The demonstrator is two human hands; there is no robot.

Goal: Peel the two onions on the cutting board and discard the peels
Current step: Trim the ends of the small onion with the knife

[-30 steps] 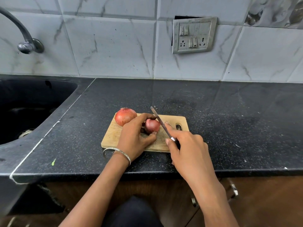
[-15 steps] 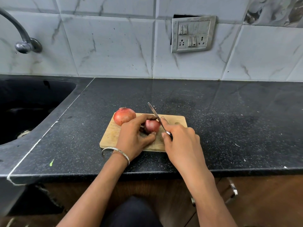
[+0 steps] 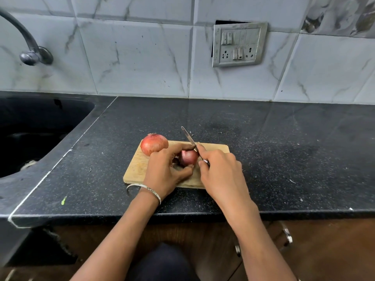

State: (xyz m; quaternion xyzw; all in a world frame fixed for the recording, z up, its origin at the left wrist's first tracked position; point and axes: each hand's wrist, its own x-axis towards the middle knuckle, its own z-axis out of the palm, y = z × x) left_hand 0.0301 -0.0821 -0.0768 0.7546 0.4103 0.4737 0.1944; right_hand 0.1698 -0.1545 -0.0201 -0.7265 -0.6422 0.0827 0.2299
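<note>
Head cam, L hand [image 3: 164, 169] fingers curled round small onion [image 3: 188, 157] mid cutting board [image 3: 138, 167], R hand [image 3: 221, 171] fingers gripping knife [image 3: 187, 135], big onion [image 3: 154, 144] at board's far-left corner.

From my feed, the left hand [image 3: 164, 173] covers the left side of the smaller onion [image 3: 189, 157], so I can't see how much skin is on it. The knife [image 3: 187, 135] handle is buried in the right hand [image 3: 221, 171]; whether the blade touches the onion I can't tell. Both hands hide the near right of the cutting board [image 3: 138, 167]. The tap [image 3: 20, 31] and sink [image 3: 30, 128] run off the left edge
</note>
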